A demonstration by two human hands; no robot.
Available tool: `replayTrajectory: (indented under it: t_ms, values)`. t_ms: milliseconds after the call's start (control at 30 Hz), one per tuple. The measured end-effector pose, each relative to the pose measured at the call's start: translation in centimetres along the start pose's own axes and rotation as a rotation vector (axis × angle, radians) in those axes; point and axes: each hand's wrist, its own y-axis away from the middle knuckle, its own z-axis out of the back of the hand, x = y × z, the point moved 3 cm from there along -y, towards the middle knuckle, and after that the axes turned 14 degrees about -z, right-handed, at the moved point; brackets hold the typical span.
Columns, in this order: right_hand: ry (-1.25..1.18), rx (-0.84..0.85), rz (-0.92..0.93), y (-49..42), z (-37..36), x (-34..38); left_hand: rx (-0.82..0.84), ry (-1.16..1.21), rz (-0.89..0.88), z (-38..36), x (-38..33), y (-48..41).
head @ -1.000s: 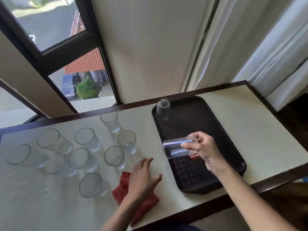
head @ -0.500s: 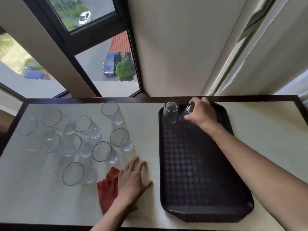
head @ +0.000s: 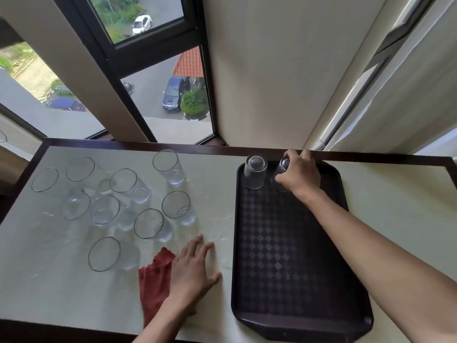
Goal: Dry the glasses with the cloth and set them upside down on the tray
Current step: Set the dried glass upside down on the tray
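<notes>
My right hand (head: 298,173): arm stretched to the tray's (head: 296,256) far edge, fingers curled round the inverted glass (head: 280,178), base up, axis upright, beside another inverted glass (head: 255,172). My left hand (head: 191,269): flat, fingers spread, resting on the red cloth (head: 154,278).

The glasses (head: 150,224) standing on the table are clear glass, smooth and glossy, their rims catching light; the upturned glass (head: 255,172) and the gripped glass (head: 283,167) look the same. The tray (head: 296,243) looks like dark plastic, its floor patterned in diamonds with a dull sheen, its rim smoother. The cloth (head: 153,278) is red fabric with a coarse, open weave. The table top (head: 61,280) is pale and matt, its wooden edge (head: 138,142) dark and slightly glossy.
</notes>
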Motion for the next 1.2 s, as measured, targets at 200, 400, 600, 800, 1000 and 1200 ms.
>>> replayTrajectory:
  t_ms: [200,400,600,800,1000,1200]
  values:
    - [-0.013,-0.023,-0.031,0.3,-0.5,-0.7,0.018,-0.033,-0.022,0.2,0.0,0.1]
    - [-0.194,-0.111,-0.147,4.6,-0.6,-1.7,0.065,-0.038,-0.055,0.6,0.2,0.4]
    - [-0.486,-0.144,-0.272,16.0,-4.2,-2.1,-0.090,0.107,-0.103,2.8,0.6,1.3]
    - [-0.367,0.084,0.014,28.8,-9.9,2.0,-0.374,0.330,-0.334,5.9,5.1,7.5]
    - [-0.089,0.091,0.196,35.7,-16.2,6.4,-0.834,0.235,-0.312,10.0,14.0,12.8]
    - [0.242,0.103,0.151,36.5,-21.7,9.1,-0.557,0.373,-0.106,9.6,20.7,10.8]
